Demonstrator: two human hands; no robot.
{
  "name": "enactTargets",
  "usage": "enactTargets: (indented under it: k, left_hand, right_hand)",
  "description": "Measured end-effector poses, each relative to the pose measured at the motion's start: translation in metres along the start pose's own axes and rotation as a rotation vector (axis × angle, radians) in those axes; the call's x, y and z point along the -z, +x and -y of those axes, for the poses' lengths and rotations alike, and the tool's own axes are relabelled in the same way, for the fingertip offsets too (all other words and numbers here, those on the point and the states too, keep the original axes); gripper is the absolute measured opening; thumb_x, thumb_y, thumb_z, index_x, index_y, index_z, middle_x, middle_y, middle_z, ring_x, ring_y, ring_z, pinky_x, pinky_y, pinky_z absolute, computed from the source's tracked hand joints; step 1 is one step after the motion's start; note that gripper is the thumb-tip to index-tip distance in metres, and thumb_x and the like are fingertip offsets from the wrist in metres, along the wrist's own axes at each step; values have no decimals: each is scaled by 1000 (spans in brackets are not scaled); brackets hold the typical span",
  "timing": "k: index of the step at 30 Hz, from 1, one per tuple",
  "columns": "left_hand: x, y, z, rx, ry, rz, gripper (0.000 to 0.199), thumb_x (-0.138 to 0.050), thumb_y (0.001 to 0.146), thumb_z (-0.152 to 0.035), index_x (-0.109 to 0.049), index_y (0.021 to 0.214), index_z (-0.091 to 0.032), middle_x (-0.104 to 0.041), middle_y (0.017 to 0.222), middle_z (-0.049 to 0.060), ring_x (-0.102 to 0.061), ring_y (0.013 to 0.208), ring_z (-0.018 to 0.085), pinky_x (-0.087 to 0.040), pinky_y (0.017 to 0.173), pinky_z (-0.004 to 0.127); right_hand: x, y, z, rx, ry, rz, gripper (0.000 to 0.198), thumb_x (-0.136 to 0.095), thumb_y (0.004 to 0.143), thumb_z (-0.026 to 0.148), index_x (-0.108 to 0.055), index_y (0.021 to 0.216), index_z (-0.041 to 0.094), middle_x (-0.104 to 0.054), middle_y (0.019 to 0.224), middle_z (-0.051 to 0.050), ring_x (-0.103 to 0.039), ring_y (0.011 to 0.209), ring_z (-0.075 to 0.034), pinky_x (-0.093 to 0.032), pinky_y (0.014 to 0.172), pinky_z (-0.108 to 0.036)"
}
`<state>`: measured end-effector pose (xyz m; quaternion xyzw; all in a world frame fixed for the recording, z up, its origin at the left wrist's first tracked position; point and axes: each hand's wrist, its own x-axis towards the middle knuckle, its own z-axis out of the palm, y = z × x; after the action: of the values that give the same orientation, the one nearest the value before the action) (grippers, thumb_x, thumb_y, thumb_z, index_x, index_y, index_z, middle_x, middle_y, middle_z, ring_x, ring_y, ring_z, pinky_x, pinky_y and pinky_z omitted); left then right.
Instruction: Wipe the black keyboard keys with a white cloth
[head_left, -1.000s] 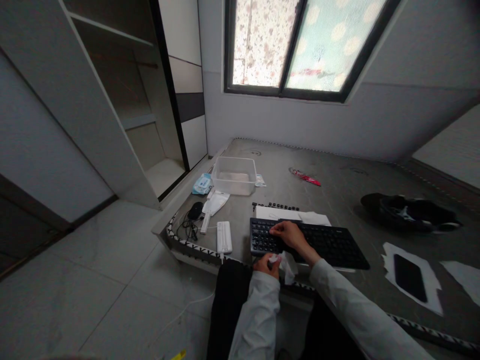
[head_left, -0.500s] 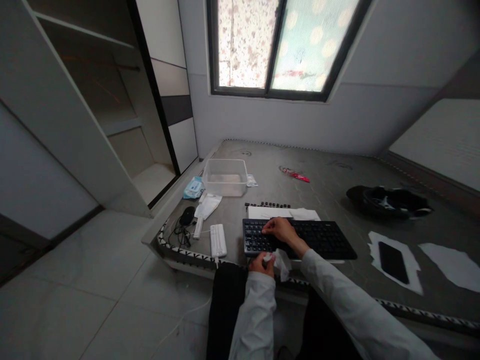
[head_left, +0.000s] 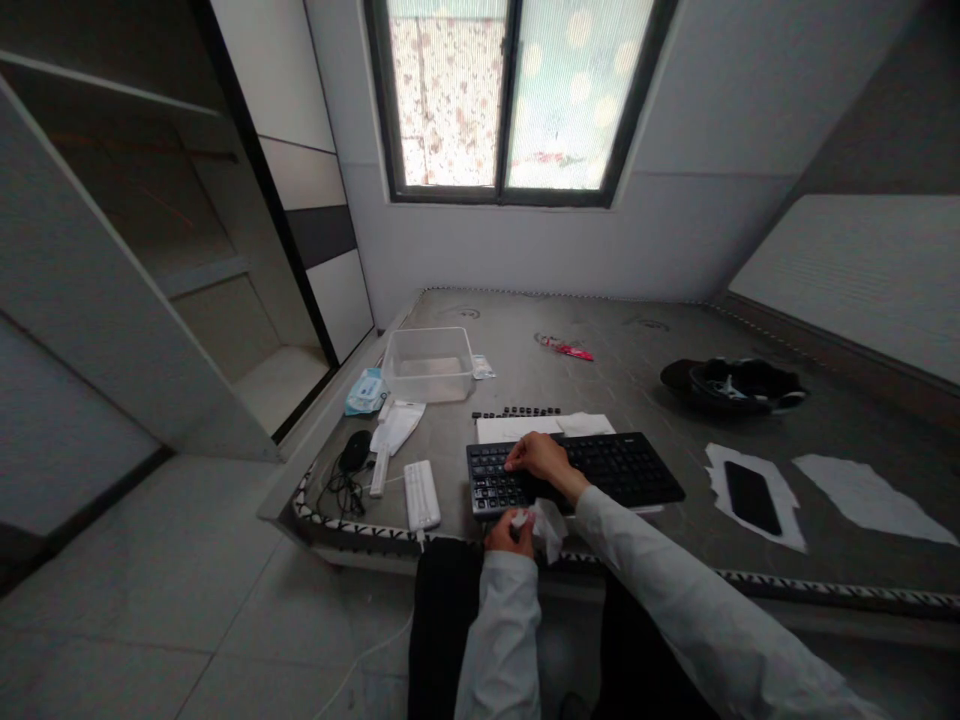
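A black keyboard (head_left: pixel 600 468) lies on a grey mattress-like surface (head_left: pixel 645 370) in front of me. My right hand (head_left: pixel 536 456) rests on the keyboard's left part, fingers bent over the keys. Just below the keyboard's near edge, my left hand (head_left: pixel 508 535) is closed on a crumpled white wipe (head_left: pixel 547 520). A row of loose black keycaps (head_left: pixel 516 411) sits behind a white sheet of paper (head_left: pixel 540 426) beyond the keyboard.
A clear plastic box (head_left: pixel 429 362), a blue wipe pack (head_left: pixel 365 390), a black mouse with cable (head_left: pixel 352 452), a white flat device (head_left: pixel 421 494), a phone on paper (head_left: pixel 751 496), a dark bundle (head_left: pixel 731 384) and a red wrapper (head_left: pixel 564 347) also lie here. An open wardrobe stands left.
The view has swung left and levelled, so everything shifted left in frame. Both hands keep their places at the keyboard, the left still holding the wipe.
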<state>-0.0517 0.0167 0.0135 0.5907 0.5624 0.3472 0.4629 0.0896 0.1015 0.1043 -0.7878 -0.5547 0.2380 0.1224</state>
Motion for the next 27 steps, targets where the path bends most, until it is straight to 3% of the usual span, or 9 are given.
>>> enactTargets:
  k: [8,13,27]
  left_hand:
    - [-1,1,2,-10,-13,-8,34,-59,82,-45,-77,91,-17,-82,90,10,-75,86,25,-54,80,30]
    - [2,-2,-3,-20,-30,2,34,-58,83,-46,-77,89,-19,-82,85,9,-75,83,25,-55,76,31]
    - [2,-1,-6,15,-10,-31,32,-62,81,-44,-78,91,-19,-83,90,10,-76,88,25,-56,80,30]
  right_hand:
    - [4,3,3,2,-5,42,18,-84,67,38,-82,83,29,-80,83,-1,-71,78,-17,-44,66,-24]
    - [6,1,9,51,-52,2,16,-84,66,34,-82,81,28,-80,86,-3,-71,83,-20,-43,65,-25]
    - [3,2,2,45,-5,11,17,-83,68,39,-81,82,30,-79,85,-1,-70,82,-18,-42,67,-25]
